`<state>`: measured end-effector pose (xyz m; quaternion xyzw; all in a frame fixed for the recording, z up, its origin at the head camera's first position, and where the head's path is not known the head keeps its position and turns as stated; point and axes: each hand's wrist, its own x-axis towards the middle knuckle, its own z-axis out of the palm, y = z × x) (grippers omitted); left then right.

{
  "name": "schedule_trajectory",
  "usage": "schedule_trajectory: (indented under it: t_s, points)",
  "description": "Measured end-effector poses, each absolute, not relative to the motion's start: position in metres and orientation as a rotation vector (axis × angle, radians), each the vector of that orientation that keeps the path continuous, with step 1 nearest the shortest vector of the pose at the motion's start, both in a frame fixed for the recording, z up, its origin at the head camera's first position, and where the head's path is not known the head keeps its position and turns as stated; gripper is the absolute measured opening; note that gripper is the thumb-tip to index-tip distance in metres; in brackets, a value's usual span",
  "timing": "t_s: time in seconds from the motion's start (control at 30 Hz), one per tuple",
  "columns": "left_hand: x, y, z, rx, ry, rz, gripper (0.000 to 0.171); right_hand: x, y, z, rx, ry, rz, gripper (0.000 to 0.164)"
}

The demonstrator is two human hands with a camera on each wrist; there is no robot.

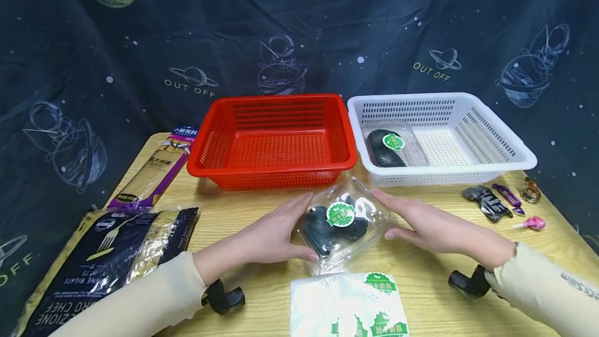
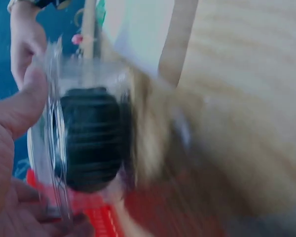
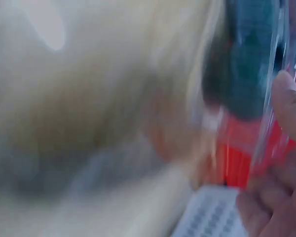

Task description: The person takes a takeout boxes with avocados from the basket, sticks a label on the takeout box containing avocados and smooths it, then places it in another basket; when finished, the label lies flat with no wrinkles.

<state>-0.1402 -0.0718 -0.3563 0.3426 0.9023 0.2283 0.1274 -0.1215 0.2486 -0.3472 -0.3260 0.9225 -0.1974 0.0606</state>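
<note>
Between the two hands is a clear plastic clamshell box [image 1: 340,230], turned cornerwise, with a green round label on its lid and dark green, avocado-like fruits inside. My left hand [image 1: 276,230] holds its left corner, fingers along the upper edge and thumb at the lower one. In the left wrist view the left thumb [image 2: 29,103] lies against the box's rim. On the other side my right hand [image 1: 428,222] spans the right corner, fingertips at the upper edge and thumb close below. The right wrist view has that thumb [image 3: 288,101] at the rim too.
Behind stand a red basket [image 1: 273,170] and a white basket [image 1: 449,173] holding a similar fruit box [image 1: 414,144]. Pasta packs [image 1: 154,170] [image 1: 112,254] lie left, wrapped candies [image 1: 491,204] and a lollipop [image 1: 533,222] right. A white sheet with green labels [image 1: 327,300] lies in front.
</note>
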Motion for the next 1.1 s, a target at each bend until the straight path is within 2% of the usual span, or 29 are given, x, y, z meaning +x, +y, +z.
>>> schedule_trajectory:
  t_s: [0.2,0.5,0.63,0.87,0.97,1.1]
  points:
    - [-0.124,-0.062,-0.357,0.927,2.704,0.688,0.116,-0.097,0.219,-0.35,-0.744,2.845,-0.729,0.105]
    - [-0.104,-0.049,-0.35,0.873,2.734,0.676,0.111,-0.094,0.189,-0.352,-0.56,2.99,-0.589,0.121]
    - [-0.114,-0.049,-0.35,0.956,2.684,0.733,0.113,-0.099,0.192,-0.352,-0.601,2.971,-0.57,0.127]
    - [-0.141,-0.049,-0.361,1.22,2.595,0.628,0.119,-0.118,0.205,-0.348,-0.819,2.83,-0.556,0.127]
    - [-0.14,-0.047,-0.366,1.267,2.644,0.519,0.12,-0.125,0.211,-0.346,-0.891,2.761,-0.578,0.127]
    - [-0.13,-0.041,-0.368,1.202,2.724,0.43,0.121,-0.127,0.218,-0.344,-0.907,2.72,-0.621,0.123]
